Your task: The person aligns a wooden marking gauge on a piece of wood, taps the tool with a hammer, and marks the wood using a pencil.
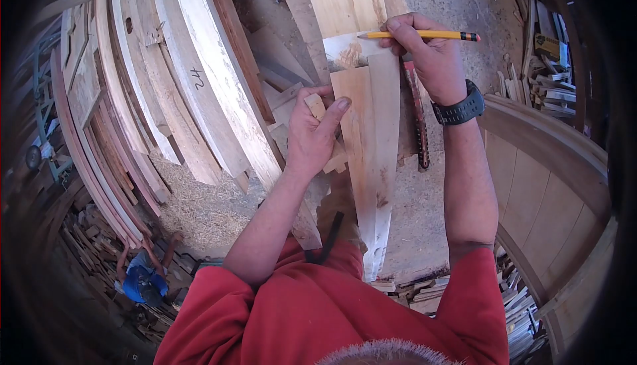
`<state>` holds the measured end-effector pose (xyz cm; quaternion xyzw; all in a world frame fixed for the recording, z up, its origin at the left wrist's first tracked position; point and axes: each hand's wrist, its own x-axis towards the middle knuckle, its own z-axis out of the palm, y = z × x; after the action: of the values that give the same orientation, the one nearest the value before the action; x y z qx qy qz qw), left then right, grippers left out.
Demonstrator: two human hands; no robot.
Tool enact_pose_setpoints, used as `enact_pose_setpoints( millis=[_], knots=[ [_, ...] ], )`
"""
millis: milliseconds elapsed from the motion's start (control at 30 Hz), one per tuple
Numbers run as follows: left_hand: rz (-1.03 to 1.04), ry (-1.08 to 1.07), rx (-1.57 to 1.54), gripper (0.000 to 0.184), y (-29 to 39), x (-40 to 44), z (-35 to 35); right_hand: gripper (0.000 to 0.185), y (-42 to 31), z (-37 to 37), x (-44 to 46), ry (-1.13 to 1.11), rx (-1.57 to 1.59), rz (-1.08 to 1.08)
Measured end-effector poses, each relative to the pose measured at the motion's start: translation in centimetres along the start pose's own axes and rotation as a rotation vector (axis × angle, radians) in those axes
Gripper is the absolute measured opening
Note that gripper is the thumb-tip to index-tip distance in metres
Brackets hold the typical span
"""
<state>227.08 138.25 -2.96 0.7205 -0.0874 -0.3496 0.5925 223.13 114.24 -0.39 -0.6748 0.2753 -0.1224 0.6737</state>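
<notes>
In my right hand [424, 53] is a yellow pencil [441, 34], pinched between thumb and fingers. Its tip points left, over a pale whitish patch on the long wooden board [381, 120] in front of me; contact with the wood is hard to make out. My left hand [310, 133] is closed around a small wood block [314, 106] at the board's left edge, with the thumb toward the board. A dark watch [460, 105] is on my right wrist. Close below that hand, a narrow red and dark strip [418, 116] runs along the board's right side.
Long curved planks [206, 80], one marked "24", lie side by side to my left. A curved panelled wooden piece [544, 192] stands at right. Offcuts [541, 90] are piled beyond it. Shavings [199, 199] cover the floor. A person in blue [142, 279] is at lower left, hands near plank ends.
</notes>
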Motion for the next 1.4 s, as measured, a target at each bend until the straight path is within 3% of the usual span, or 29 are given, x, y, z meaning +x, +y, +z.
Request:
enact_pose_setpoints(
  millis=[1400],
  knots=[
    [0.001, 0.009, 0.006, 0.037, -0.5, 0.1, 0.0, 0.023, -0.3, -0.7, 0.4, -0.089, -0.118, -0.001]
  ],
)
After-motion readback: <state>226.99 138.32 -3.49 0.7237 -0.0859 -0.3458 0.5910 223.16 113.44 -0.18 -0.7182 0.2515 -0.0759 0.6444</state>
